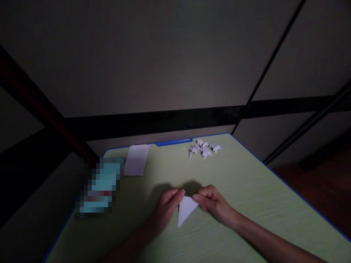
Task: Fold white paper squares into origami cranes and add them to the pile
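Note:
A white paper folded into a pointed triangle (185,212) lies on the pale green table (246,190) in front of me. My left hand (167,208) pinches its upper left corner with curled fingers. My right hand (212,202) pinches the upper right corner, fingers pressed together. The paper's long point aims toward me, between the two wrists.
A pile of several small folded white paper figures (203,148) sits at the table's far edge. A stack of white sheets (136,159) lies at the far left, next to a blurred teal object (100,190). A blue rim (174,141) borders the table. Dark floor surrounds it.

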Available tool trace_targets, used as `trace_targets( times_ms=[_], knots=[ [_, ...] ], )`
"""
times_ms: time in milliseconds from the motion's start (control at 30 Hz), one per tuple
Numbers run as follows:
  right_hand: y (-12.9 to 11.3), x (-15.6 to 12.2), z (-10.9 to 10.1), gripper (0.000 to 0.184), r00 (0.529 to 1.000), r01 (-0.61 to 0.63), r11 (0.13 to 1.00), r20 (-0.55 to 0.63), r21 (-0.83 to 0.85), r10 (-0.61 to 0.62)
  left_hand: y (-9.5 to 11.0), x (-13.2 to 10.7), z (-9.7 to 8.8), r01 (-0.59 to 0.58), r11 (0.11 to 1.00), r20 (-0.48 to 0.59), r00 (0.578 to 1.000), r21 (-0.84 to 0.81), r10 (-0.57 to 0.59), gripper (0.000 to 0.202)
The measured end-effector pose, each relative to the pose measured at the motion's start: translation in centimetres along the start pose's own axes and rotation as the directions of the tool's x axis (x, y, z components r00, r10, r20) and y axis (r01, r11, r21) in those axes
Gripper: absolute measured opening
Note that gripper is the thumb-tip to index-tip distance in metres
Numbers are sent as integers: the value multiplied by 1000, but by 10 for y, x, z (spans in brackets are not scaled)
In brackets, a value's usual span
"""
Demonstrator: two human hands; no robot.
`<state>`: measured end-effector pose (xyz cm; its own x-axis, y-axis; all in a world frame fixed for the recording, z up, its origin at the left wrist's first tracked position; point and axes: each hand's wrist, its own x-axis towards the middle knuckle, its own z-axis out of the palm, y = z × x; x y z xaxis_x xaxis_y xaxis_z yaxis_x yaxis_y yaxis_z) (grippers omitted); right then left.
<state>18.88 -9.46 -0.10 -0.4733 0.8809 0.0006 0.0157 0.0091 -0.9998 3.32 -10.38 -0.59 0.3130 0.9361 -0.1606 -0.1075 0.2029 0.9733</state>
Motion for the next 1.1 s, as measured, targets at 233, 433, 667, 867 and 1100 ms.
trace_targets(
  times_ms=[233,433,667,867,1100],
  knots=[
    [4,20,10,46,963,53,995,-267,79,-30,11,-1,-11,-92,979,-27,995,181,98,43],
    [-3,11,9,32,981,55,998,-187,17,-50,16,-5,-13,-33,951,-11,999,307,38,50],
    [-2,12,11,26,975,82,985,-218,154,-47,3,-1,-18,-114,967,107,990,230,92,57],
    [-2,10,14,32,989,76,991,-136,106,-62,2,1,-20,-102,981,78,993,166,90,56],
    [3,13,7,34,991,10,989,-136,144,10,2,-1,-21,-135,967,192,977,217,94,60]
  ],
)
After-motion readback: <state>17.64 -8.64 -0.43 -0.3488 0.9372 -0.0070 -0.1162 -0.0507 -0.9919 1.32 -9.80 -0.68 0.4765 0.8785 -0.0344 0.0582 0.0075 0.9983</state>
